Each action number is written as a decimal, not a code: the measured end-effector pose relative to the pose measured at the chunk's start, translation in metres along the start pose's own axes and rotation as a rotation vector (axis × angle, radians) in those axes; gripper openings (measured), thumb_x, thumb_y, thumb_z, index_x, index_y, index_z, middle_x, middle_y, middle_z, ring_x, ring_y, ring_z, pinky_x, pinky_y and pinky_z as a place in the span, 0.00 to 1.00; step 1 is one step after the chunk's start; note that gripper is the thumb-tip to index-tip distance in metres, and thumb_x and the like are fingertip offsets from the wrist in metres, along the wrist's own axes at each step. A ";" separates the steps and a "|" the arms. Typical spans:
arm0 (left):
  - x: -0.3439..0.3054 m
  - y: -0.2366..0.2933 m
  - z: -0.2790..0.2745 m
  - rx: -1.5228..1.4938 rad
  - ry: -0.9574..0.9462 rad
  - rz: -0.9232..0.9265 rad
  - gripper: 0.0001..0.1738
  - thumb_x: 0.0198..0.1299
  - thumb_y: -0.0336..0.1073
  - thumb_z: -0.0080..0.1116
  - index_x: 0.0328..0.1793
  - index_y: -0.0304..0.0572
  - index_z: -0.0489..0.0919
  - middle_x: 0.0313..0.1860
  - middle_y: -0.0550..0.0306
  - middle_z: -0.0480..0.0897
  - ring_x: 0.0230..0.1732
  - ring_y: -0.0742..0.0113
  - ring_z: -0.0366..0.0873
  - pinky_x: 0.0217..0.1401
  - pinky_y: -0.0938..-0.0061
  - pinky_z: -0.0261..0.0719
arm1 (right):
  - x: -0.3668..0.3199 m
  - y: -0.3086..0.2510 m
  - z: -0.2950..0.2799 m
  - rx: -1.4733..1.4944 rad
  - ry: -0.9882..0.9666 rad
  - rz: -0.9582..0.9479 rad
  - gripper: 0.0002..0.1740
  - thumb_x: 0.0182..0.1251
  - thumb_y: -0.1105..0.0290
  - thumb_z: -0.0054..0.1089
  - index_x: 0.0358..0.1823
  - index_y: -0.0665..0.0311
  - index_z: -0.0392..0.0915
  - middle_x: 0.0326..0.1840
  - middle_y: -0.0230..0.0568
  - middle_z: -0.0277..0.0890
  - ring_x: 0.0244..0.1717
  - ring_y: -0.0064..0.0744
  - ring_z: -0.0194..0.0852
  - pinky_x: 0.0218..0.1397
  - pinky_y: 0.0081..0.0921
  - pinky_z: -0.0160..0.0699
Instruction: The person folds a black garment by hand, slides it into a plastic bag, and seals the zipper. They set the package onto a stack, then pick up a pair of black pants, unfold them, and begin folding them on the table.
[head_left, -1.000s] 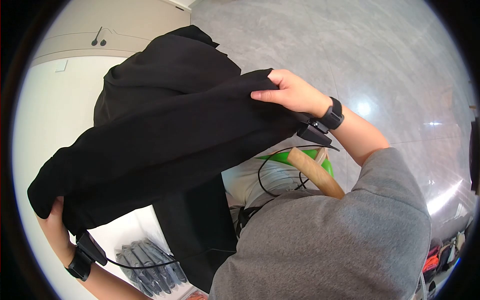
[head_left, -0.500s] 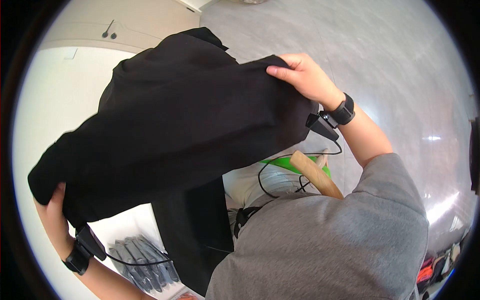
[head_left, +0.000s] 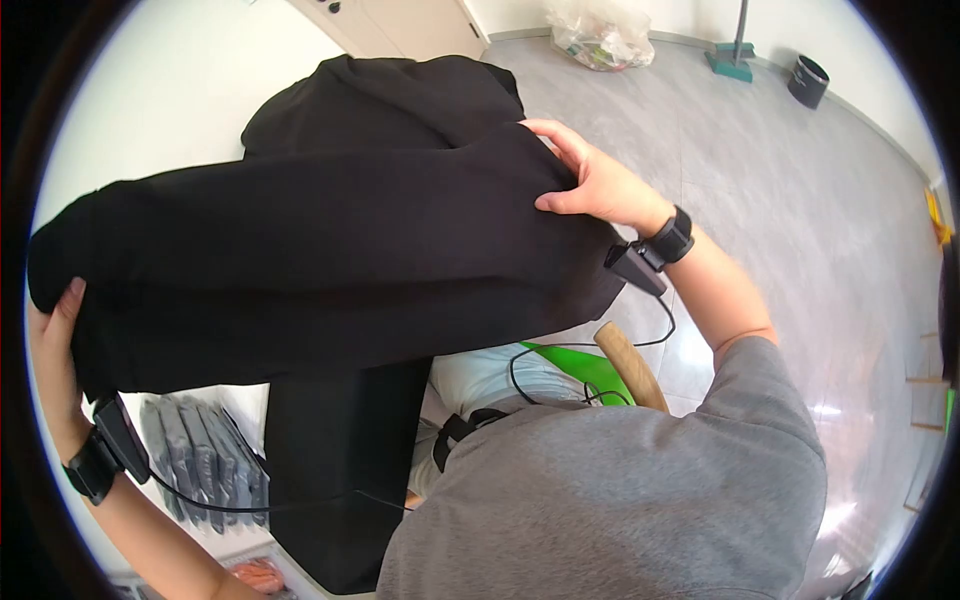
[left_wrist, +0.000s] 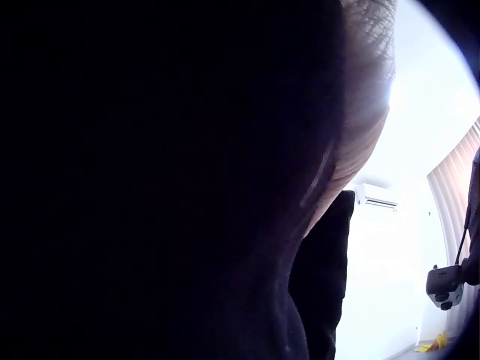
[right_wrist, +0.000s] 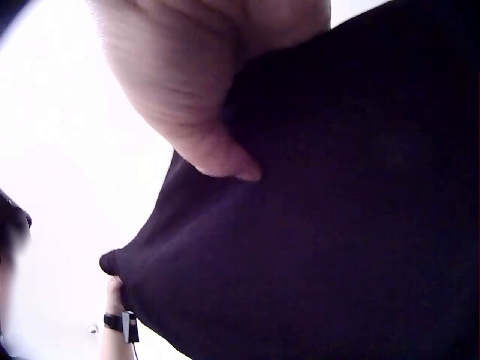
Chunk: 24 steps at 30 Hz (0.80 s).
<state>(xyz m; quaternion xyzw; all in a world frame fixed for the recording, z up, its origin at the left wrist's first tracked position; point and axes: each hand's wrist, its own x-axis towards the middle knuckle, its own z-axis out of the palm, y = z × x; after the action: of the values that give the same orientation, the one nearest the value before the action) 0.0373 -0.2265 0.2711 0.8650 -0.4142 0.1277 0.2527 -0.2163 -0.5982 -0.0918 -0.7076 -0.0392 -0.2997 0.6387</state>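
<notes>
A large black cloth (head_left: 330,240) is stretched between both hands in the head view, with more of it bunched behind and a dark length hanging below. My left hand (head_left: 58,345) grips its left end, thumb on the near side and the other fingers hidden by fabric. At the upper right edge, my right hand (head_left: 600,185) holds the cloth with the thumb in front. The right wrist view shows that thumb (right_wrist: 232,161) pressed on the dark fabric (right_wrist: 322,225). In the left wrist view, cloth (left_wrist: 150,180) covers most of the picture beside part of the hand (left_wrist: 364,112).
Plastic-wrapped grey items (head_left: 205,465) lie on the white surface at the lower left. A wooden bar (head_left: 630,368) and a green seat (head_left: 565,368) are near the lap. A clear bag (head_left: 600,35), a green dustpan (head_left: 731,62) and a black bin (head_left: 808,82) stand on the floor.
The head view has tilted up, bringing the bag, dustpan and bin into sight. My left hand has moved left and up in view with its end of the cloth, which now lies more level.
</notes>
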 end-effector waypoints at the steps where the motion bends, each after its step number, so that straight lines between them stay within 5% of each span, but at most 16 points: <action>1: -0.002 -0.003 -0.003 -0.001 0.005 -0.014 0.21 0.61 0.40 0.59 0.56 0.35 0.77 0.48 0.55 0.81 0.48 0.69 0.76 0.56 0.76 0.70 | 0.002 -0.002 0.007 0.001 -0.020 0.005 0.43 0.49 0.80 0.64 0.70 0.57 0.58 0.68 0.38 0.61 0.68 0.31 0.57 0.72 0.31 0.55; 3: 0.001 -0.005 -0.001 0.000 0.000 -0.028 0.20 0.61 0.39 0.60 0.55 0.35 0.78 0.47 0.55 0.81 0.47 0.69 0.76 0.54 0.76 0.71 | 0.003 -0.004 0.018 -0.278 0.131 0.033 0.44 0.51 0.83 0.61 0.71 0.57 0.55 0.70 0.34 0.56 0.69 0.28 0.56 0.71 0.26 0.56; 5: 0.002 -0.002 0.004 -0.008 -0.010 -0.025 0.18 0.61 0.38 0.60 0.54 0.35 0.78 0.46 0.55 0.82 0.46 0.69 0.76 0.53 0.76 0.71 | 0.001 0.016 0.023 -0.263 0.183 -0.031 0.37 0.52 0.81 0.61 0.67 0.59 0.63 0.64 0.34 0.66 0.62 0.26 0.64 0.66 0.23 0.62; 7: 0.001 0.002 0.008 -0.027 -0.016 -0.009 0.17 0.60 0.37 0.60 0.53 0.35 0.79 0.45 0.55 0.82 0.45 0.70 0.77 0.52 0.77 0.71 | -0.003 0.028 0.022 -0.172 0.067 0.224 0.24 0.52 0.76 0.64 0.54 0.64 0.75 0.47 0.35 0.80 0.51 0.24 0.74 0.58 0.24 0.70; 8: 0.004 0.007 0.013 -0.033 -0.024 0.004 0.17 0.60 0.37 0.61 0.52 0.35 0.80 0.45 0.55 0.82 0.45 0.70 0.77 0.51 0.77 0.71 | -0.008 0.029 0.027 -0.158 0.132 0.127 0.16 0.53 0.74 0.64 0.45 0.66 0.80 0.38 0.32 0.83 0.42 0.20 0.76 0.52 0.21 0.73; 19: 0.034 0.130 0.121 -0.093 -0.212 0.224 0.11 0.58 0.31 0.62 0.46 0.36 0.84 0.39 0.54 0.85 0.39 0.72 0.78 0.45 0.78 0.74 | -0.066 0.088 0.012 -0.093 0.126 0.343 0.22 0.55 0.74 0.64 0.53 0.66 0.76 0.45 0.35 0.80 0.49 0.24 0.74 0.58 0.25 0.70; 22: 0.035 0.163 0.132 0.024 -0.292 0.600 0.10 0.58 0.31 0.62 0.43 0.32 0.84 0.36 0.55 0.84 0.35 0.73 0.77 0.40 0.78 0.74 | -0.084 0.123 0.010 -0.117 0.132 0.303 0.26 0.54 0.75 0.62 0.58 0.65 0.72 0.51 0.38 0.79 0.53 0.27 0.74 0.61 0.26 0.69; 24: 0.037 0.165 0.126 0.057 -0.261 0.590 0.10 0.57 0.30 0.62 0.42 0.31 0.84 0.35 0.55 0.84 0.34 0.72 0.77 0.40 0.78 0.74 | -0.096 0.140 0.010 -0.133 0.124 0.263 0.30 0.53 0.77 0.61 0.61 0.65 0.70 0.54 0.40 0.77 0.56 0.29 0.73 0.62 0.27 0.68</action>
<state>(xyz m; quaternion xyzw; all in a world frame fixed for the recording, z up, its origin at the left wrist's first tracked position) -0.0670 -0.4066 0.2363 0.7235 -0.6722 0.0947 0.1252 -0.2296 -0.5828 -0.2611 -0.7275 0.1133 -0.2585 0.6254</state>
